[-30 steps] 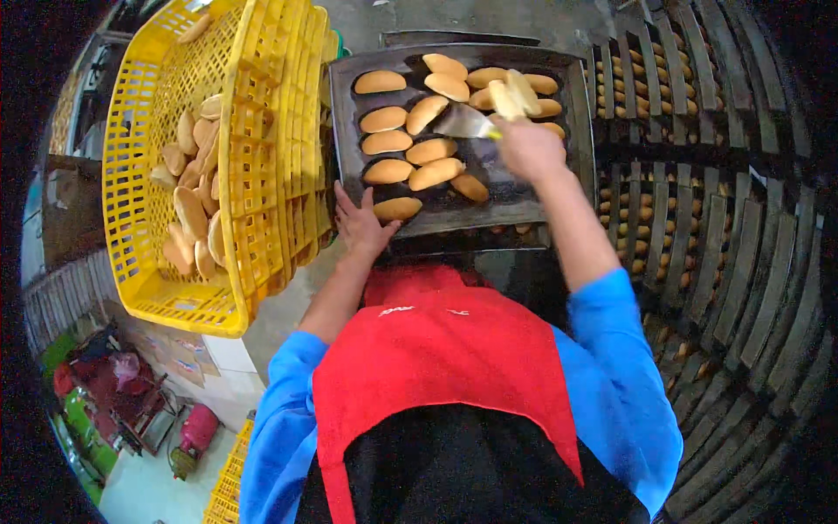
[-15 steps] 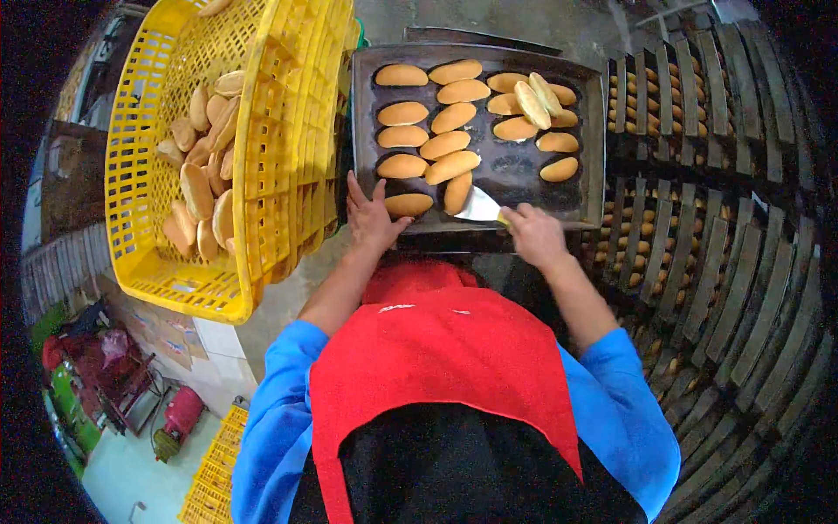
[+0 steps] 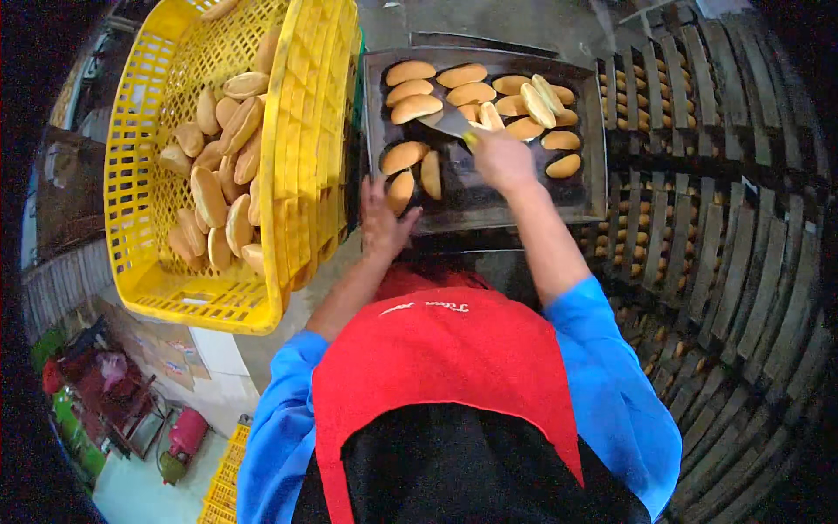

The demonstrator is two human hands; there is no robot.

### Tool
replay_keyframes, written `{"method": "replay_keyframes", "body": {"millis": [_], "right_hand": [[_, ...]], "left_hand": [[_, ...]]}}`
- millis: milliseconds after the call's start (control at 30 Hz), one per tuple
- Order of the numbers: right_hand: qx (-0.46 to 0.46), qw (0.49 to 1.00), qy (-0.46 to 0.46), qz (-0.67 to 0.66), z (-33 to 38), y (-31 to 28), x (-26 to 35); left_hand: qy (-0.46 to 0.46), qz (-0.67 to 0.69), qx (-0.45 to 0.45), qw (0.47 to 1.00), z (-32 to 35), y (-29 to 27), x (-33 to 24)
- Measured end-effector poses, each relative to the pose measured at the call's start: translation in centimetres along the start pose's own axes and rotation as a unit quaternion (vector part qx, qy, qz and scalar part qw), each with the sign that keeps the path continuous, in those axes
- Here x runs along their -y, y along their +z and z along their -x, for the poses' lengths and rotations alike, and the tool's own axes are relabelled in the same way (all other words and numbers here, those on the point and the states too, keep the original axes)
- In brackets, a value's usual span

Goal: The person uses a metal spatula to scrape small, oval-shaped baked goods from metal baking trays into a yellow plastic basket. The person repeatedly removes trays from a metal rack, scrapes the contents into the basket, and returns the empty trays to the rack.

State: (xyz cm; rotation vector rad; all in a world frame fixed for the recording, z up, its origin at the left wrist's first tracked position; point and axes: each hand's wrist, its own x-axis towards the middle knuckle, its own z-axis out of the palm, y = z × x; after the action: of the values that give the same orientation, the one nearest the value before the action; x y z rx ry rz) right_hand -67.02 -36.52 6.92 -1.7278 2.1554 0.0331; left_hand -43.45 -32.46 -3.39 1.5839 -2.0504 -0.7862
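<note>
A dark metal baking tray (image 3: 489, 208) holds several golden elongated bread rolls, some tipped on their sides or leaning on others. My right hand (image 3: 506, 164) is closed round the yellowish handle of a metal spatula (image 3: 447, 122). The spatula's blade reaches left to a bread roll (image 3: 416, 108) in the left column; whether it lies under the roll is unclear. At the tray's front left corner, my left hand (image 3: 382, 229) lies with fingers spread and thumb apart. It is close to a tilted roll (image 3: 400, 191) and holds none.
Stacked yellow plastic crates (image 3: 284, 293) stand left of the tray, the top one with several rolls inside. To the right are dark racks (image 3: 650, 218) with more rolls. A red cylinder (image 3: 186, 431) is on the floor at lower left.
My right hand and the spatula have moved away from the tray's front edge, up and left. Rolls in the left and middle columns are shifted and tipped. My left hand stays near the corner.
</note>
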Motion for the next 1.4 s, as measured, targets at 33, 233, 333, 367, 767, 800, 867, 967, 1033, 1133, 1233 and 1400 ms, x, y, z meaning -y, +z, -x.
{"method": "replay_keyframes", "body": {"millis": [33, 233, 333, 367, 767, 800, 867, 967, 1033, 1133, 1233, 1400], "right_hand": [[0.006, 1.0, 0.015, -0.002, 2.6, -2.0, -0.6], [-0.042, 0.997, 0.048, 0.036, 16.1, 4.5, -7.5], [-0.044, 0.997, 0.029, 0.061, 13.7, 7.5, -5.8], [0.002, 0.997, 0.032, 0.076, 11.0, 6.9, -4.1], [-0.05, 0.996, 0.069, -0.026, 8.3, -0.4, -0.5], [-0.041, 0.996, 0.082, -0.026, 11.5, 0.2, -1.6], [-0.059, 0.991, 0.124, -0.002, 15.5, 4.4, -5.8], [-0.075, 0.985, 0.148, 0.051, 14.2, 5.9, -9.2], [-0.102, 0.985, 0.122, 0.065, 9.5, 6.4, -10.5], [-0.112, 0.986, 0.115, 0.032, 0.9, 2.9, -9.2], [-0.157, 0.981, 0.109, 0.019, -3.6, 2.4, -9.5], [-0.081, 0.99, 0.114, -0.019, 7.4, 0.2, -6.2]], "left_hand": [[-0.026, 0.064, -0.031, 0.997, -0.1, 0.3, 0.8], [-0.238, 0.148, 0.046, 0.959, -1.6, 1.8, 1.8], [-0.236, 0.067, 0.088, 0.965, -1.3, 0.7, 1.8], [-0.217, 0.052, 0.072, 0.972, -1.0, 1.0, 2.4], [-0.251, 0.087, 0.064, 0.962, -2.7, 1.5, 3.3], [-0.255, 0.108, 0.058, 0.959, -3.2, 2.1, 3.9], [-0.287, 0.123, 0.065, 0.948, -3.2, 3.7, 5.4], [-0.282, 0.079, 0.063, 0.954, -3.1, 3.4, 4.9], [-0.268, 0.043, 0.072, 0.96, -3.3, 1.7, 2.9], [-0.262, -0.016, 0.127, 0.957, -3.3, 1.9, 4.9], [-0.248, -0.019, 0.098, 0.964, -3.5, 1.6, 4.1], [-0.321, 0.357, 0.072, 0.874, -3.7, 2.4, 5.8]]}}
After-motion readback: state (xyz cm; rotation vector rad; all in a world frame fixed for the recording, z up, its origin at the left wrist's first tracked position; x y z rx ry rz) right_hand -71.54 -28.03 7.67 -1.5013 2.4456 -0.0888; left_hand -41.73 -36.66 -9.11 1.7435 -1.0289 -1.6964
